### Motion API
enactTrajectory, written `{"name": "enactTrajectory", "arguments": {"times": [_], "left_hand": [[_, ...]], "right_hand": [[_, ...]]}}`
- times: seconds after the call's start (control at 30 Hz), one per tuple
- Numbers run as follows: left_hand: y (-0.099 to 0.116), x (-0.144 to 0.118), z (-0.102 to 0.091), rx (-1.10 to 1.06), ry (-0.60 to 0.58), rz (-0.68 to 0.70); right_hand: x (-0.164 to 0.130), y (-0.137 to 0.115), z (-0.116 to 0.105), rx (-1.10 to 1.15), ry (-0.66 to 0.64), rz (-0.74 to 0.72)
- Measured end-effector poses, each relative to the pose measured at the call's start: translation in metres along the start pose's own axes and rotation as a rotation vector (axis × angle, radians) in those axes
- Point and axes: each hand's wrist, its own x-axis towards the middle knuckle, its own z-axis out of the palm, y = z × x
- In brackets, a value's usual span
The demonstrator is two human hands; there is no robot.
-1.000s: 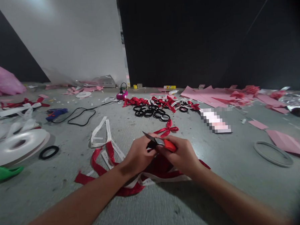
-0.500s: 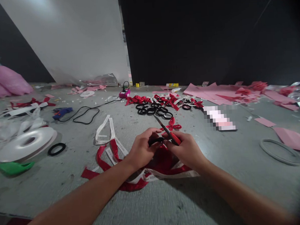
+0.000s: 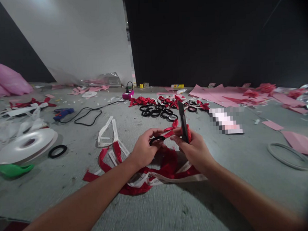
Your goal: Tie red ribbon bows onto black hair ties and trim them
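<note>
My left hand [image 3: 145, 147] is closed on a black ring [image 3: 157, 138], pinched between thumb and fingers. A strip of red ribbon [image 3: 167, 133] runs from the ring towards my right hand [image 3: 194, 148]. That hand is closed around a box cutter [image 3: 183, 121] with a red ribbed grip, its dark end pointing up. My right thumb and fingertips are at the ribbon; whether they grip it I cannot tell. Below both hands lies a loose heap of red ribbon [image 3: 169, 163] and printed white ribbon [image 3: 173, 179], partly hidden by my left forearm.
Several black rings [image 3: 155, 112] and red bows [image 3: 143, 101] lie behind my hands. To the left are a white spool [image 3: 6, 154], a single black ring [image 3: 57, 151] and a blue glue gun [image 3: 63, 114] with its cord. Pink sheets [image 3: 215, 95] and a grey hoop [image 3: 289, 156] lie right.
The box cutter has swung from a leftward slant to nearly upright. My right hand has shifted slightly right, away from my left, and the ring and ribbon between them show more clearly.
</note>
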Motion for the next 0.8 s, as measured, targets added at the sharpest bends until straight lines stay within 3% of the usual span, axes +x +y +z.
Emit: {"name": "enactTrajectory", "arguments": {"times": [0.23,0.43,0.8], "left_hand": [[0.004,0.001,0.001,-0.213,0.034,-0.117],[-0.006,0.002,-0.002,-0.394,0.027,-0.170],[-0.006,0.009,-0.007,-0.225,0.058,-0.096]], "right_hand": [[0.000,0.004,0.001,0.041,-0.012,0.050],[0.000,0.002,0.000,0.063,-0.037,0.090],[0.002,0.004,0.001,0.383,0.018,0.233]]}}
